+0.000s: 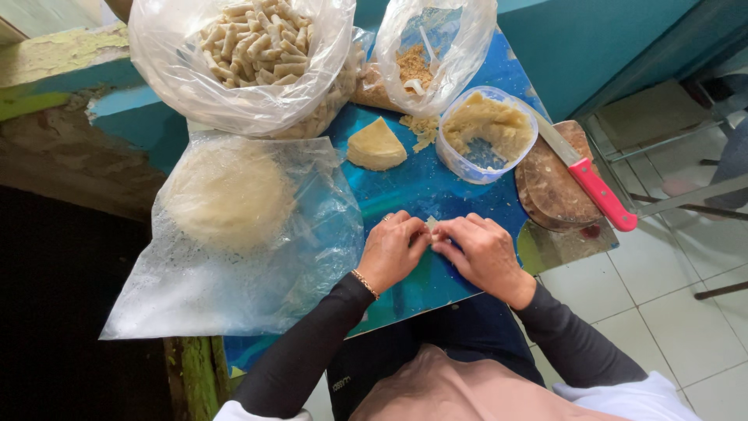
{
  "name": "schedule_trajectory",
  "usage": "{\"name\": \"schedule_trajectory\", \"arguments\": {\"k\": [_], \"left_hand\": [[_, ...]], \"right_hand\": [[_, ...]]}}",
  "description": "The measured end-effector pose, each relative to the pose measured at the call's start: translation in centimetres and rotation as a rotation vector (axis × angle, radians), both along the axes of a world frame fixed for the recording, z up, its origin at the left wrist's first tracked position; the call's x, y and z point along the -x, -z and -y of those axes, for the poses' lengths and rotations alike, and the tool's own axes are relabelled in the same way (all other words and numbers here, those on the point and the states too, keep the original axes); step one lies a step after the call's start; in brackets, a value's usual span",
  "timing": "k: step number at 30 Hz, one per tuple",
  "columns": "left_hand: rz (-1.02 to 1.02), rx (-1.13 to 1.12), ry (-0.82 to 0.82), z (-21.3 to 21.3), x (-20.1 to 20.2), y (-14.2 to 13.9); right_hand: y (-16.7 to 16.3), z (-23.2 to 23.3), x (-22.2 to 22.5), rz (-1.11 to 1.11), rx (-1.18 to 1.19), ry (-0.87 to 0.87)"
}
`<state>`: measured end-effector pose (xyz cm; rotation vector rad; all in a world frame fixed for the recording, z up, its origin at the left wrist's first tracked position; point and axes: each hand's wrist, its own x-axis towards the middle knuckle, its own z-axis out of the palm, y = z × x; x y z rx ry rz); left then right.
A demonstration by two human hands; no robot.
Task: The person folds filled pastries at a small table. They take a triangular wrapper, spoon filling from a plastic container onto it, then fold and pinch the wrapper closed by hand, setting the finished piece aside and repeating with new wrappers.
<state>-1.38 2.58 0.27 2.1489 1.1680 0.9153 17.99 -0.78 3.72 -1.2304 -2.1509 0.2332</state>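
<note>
Head view: both hands' fingers [425,236] pinch a small pale wrapper [431,224]; orientation unclear.

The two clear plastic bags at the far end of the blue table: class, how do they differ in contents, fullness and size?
The left bag is larger and bulges with many pale rolled sticks; the right bag is smaller and holds only a little brown crumbly filling low down. The left bag's mouth is wide and round; the right bag's stands taller and narrower. Both are clear plastic, open at the top, on the blue table.
</note>
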Motion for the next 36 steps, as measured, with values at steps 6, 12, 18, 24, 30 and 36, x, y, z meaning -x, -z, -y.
{"name": "schedule_trajectory", "arguments": {"k": [6,12,18,24,30,36], "left_hand": [[0.126,0.056,0.011,0.1,0.2,-0.2],[0.046,-0.144,0.066,0.5,0.6,0.1],[0.018,-0.129,0.015,0.3,0.2,-0.2],[0.037,-0.145,0.068,0.0,0.6,-0.1],[0.116,-0.077,-0.031,-0.4,0.0,0.2],[0.301,0.105,-0.182,-0.7,1.0,-0.8]], "right_hand": [[0.2,-0.9,0.0,0.081,-0.038,0.006],[0.1,-1.0,-0.2,0.026,0.019,0.02],[-0.1,-0.9,-0.3,0.185,-0.109,0.018],[0.1,-1.2,-0.2,0.126,-0.144,0.086],[-0.1,0.1,0.1,0.336,-0.351,0.026],[-0.2,-3.1,0.0,0.28,-0.162,0.028]]}}
